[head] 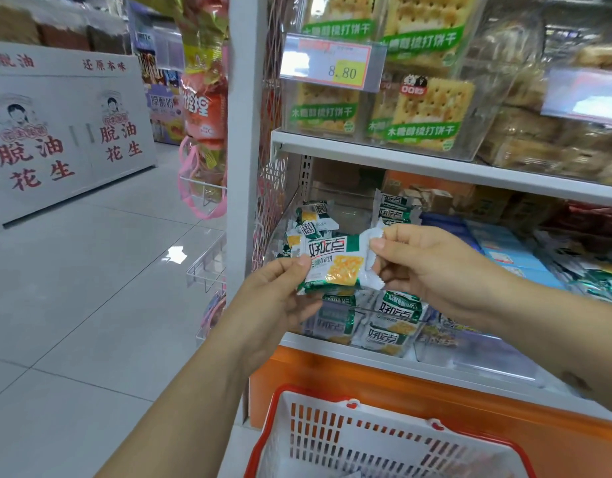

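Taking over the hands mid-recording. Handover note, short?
Left hand: pinches the left end of the green-and-white cracker packet.
Right hand: pinches its crimped right end.
Packet: held roughly level in front of the clear shelf bin of like packets, above the red-rimmed shopping basket.
Done: one packet in hand, off the shelf.
Left: probably lower it into the basket; not yet there.

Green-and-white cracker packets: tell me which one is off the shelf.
The packet pinched between the left hand and right hand; the other packets lie on the shelf.
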`<state>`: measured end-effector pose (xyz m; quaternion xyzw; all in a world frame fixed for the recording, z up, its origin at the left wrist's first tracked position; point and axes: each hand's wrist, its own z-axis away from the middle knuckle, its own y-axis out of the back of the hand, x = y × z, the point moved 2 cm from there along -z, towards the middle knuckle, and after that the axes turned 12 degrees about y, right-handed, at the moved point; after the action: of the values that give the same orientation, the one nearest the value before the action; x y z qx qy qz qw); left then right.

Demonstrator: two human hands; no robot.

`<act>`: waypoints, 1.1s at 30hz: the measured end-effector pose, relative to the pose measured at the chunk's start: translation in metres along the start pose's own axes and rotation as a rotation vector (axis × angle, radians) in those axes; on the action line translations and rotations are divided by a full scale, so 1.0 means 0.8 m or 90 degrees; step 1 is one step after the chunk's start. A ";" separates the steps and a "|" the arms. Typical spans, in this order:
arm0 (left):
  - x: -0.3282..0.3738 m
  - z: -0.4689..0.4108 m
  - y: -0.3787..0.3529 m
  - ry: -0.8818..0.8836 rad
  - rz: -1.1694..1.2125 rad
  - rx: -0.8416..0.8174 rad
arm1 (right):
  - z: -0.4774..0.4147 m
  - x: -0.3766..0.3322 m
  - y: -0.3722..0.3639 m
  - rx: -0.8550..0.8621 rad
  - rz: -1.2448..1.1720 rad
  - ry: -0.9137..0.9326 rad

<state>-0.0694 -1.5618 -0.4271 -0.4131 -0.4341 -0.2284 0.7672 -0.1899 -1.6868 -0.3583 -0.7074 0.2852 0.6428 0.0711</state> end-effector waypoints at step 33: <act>0.011 0.007 0.011 -0.082 -0.218 0.140 | -0.001 0.021 0.009 0.051 -0.046 -0.112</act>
<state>-0.0609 -1.5522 -0.4216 -0.2608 -0.5682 -0.2797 0.7286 -0.1928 -1.6984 -0.3723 -0.6549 0.2776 0.6873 0.1470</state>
